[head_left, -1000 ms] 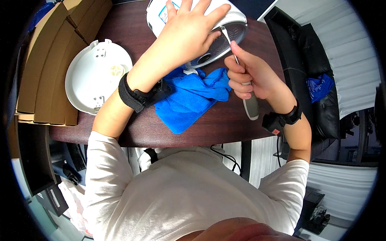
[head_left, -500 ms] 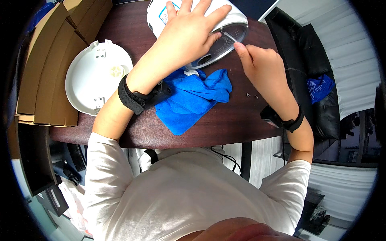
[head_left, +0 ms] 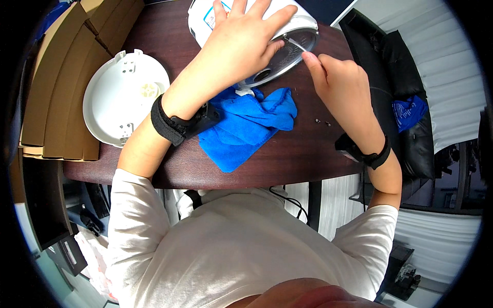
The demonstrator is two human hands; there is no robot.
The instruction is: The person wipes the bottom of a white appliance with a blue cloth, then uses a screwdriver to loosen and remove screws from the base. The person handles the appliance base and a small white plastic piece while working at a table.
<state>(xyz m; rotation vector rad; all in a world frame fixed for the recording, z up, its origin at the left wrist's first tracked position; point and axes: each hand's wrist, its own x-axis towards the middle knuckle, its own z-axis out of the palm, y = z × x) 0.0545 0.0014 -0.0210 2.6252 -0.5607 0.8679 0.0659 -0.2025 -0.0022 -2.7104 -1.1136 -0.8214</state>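
Note:
A white rounded appliance point(head_left: 303, 22) lies on its side at the far edge of the table, its dark, see-through round end tilted toward me. My left hand point(head_left: 241, 38) lies spread across its white shell, thumb on the rim of the dark end. In my right hand point(head_left: 339, 77) the fingers are closed round a screwdriver point(head_left: 298, 44); only its thin metal shaft shows, the handle hidden in my fist. The shaft's tip touches a spot near the upper rim of the dark end. Below lies a crumpled blue cloth point(head_left: 246, 123).
On the left a round white cover point(head_left: 110, 102) lies with its inner side up, beside tall cardboard boxes point(head_left: 61, 87). Several small metal pieces, apparently screws point(head_left: 318, 121), lie on the dark wooden table point(head_left: 298, 159). A black sofa point(head_left: 370, 77) stands past the right edge.
My right hand has shifted slightly to the right and turned a little with the screwdriver. The appliance has moved very slightly right, and my left hand stays spread on it.

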